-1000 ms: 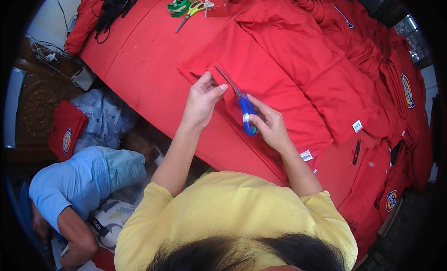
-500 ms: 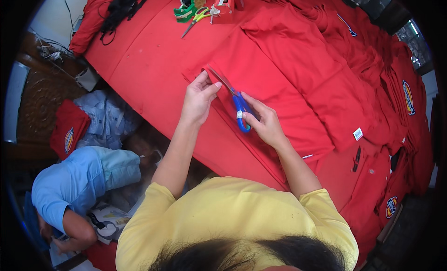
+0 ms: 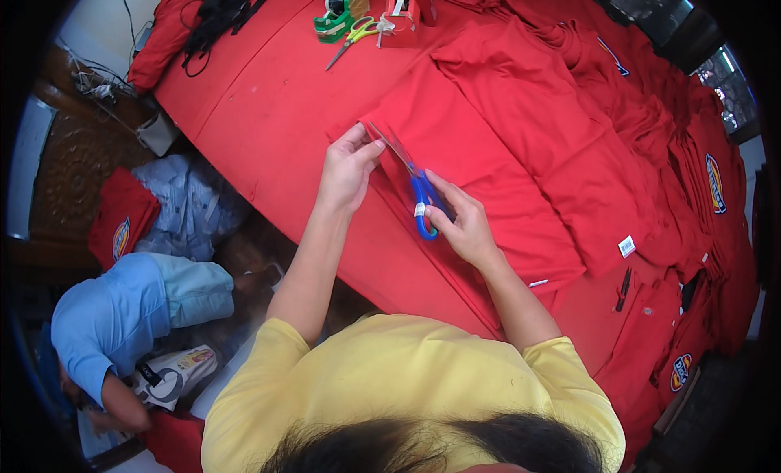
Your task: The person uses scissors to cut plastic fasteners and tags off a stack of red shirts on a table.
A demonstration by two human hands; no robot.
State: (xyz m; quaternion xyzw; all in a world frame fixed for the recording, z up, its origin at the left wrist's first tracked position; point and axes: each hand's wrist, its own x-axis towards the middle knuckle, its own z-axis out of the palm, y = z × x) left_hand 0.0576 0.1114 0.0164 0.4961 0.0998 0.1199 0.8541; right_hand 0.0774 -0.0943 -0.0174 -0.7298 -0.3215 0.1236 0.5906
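My right hand [image 3: 464, 223] grips a pair of blue-handled scissors [image 3: 421, 198], its fingers in and around the handle loops. The blades point up and left and stand slightly apart. Close by their tips, my left hand [image 3: 348, 168] pinches the corner of a folded red garment [image 3: 480, 164] between thumb and fingers. Any thread at that spot is too small to make out. The garment lies flat on the red-covered table [image 3: 268, 115] and reaches toward my right forearm.
Yellow-green scissors [image 3: 350, 42], a green tape dispenser [image 3: 333, 21] and a red tape dispenser [image 3: 400, 21] stand at the far side. More red garments [image 3: 651, 148] heap up on the right, near a small dark tool [image 3: 624, 290]. A person in blue [image 3: 114, 310] bends down at lower left.
The scissors' blades have spread apart in my right hand. My left hand keeps its pinch on the garment's corner. The person in blue has shifted a little to the left.
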